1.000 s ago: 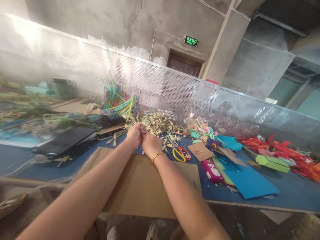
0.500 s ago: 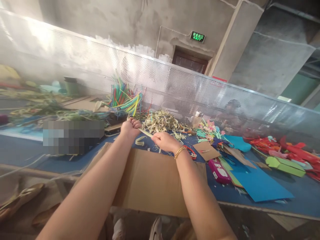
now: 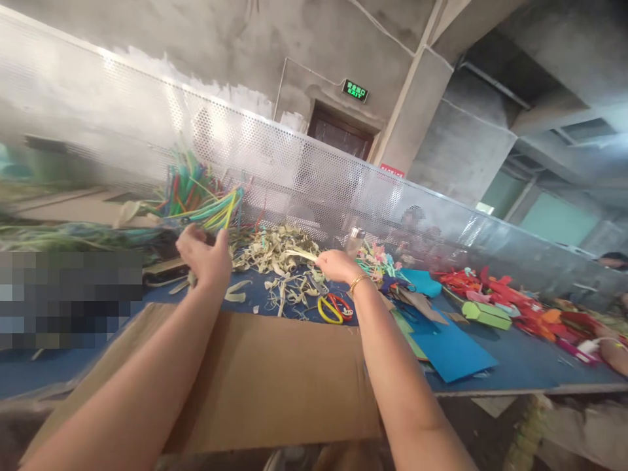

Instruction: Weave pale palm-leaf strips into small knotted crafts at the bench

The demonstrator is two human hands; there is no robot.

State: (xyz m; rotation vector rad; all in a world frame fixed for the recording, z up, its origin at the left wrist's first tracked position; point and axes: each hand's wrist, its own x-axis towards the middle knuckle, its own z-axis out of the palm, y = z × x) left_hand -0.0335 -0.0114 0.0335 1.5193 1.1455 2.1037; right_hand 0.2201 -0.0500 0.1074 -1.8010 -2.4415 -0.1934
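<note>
My right hand [image 3: 338,265], with a gold bracelet at the wrist, pinches pale dried-leaf strips [image 3: 301,254] that point left. Behind them spreads a heap of dried leaf pieces [image 3: 279,247]. My left hand [image 3: 205,256] is raised to the left of the heap, thumb and fingers apart, near a bundle of coloured stems [image 3: 189,193]. A brown cardboard sheet [image 3: 279,379] lies under my forearms at the table edge. Scissors with yellow and red handles [image 3: 331,313] rest just beyond it, beside thin leaf shreds [image 3: 287,291].
Blue card sheets [image 3: 444,347], a green folded paper piece [image 3: 485,314] and red scraps [image 3: 520,304] lie to the right. Another person's hand [image 3: 615,353] is at the right edge beside a purple object [image 3: 581,352]. A perforated metal screen [image 3: 275,150] stands behind.
My hands have come apart: the left let go of the strip and moved left, while the right keeps hold. The view has swung right. The purple box has left its place by the blue sheets.
</note>
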